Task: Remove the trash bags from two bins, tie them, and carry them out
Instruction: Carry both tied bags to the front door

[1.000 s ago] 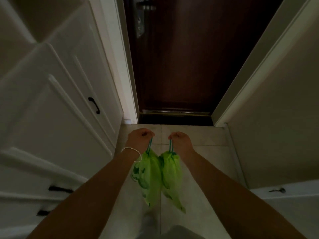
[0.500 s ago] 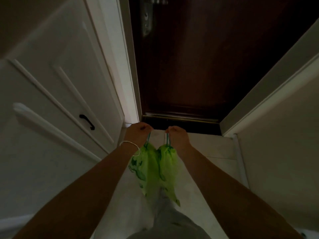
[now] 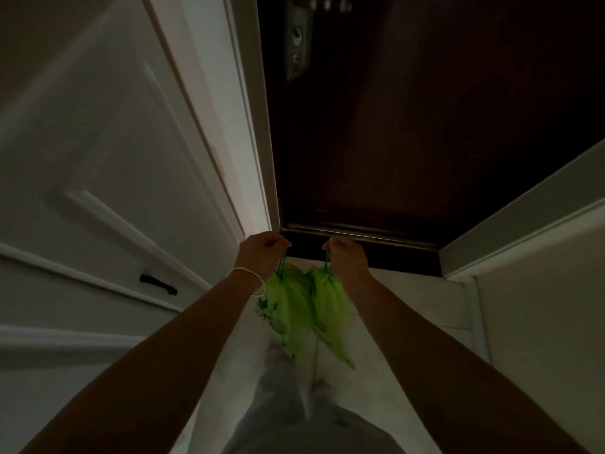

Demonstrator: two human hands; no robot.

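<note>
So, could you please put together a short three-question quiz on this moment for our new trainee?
1. True or false: the door ahead stands open.
2. What does the left hand grip?
A. the cabinet handle
B. the drawstring of the left bag
C. the door lock
3. Fill in: the right hand holds the right bag by its ____.

Key
1. False: it is shut, its bottom edge down at the threshold.
2. B.
3. Drawstring; both green bags hang side by side, clear of the floor.
</note>
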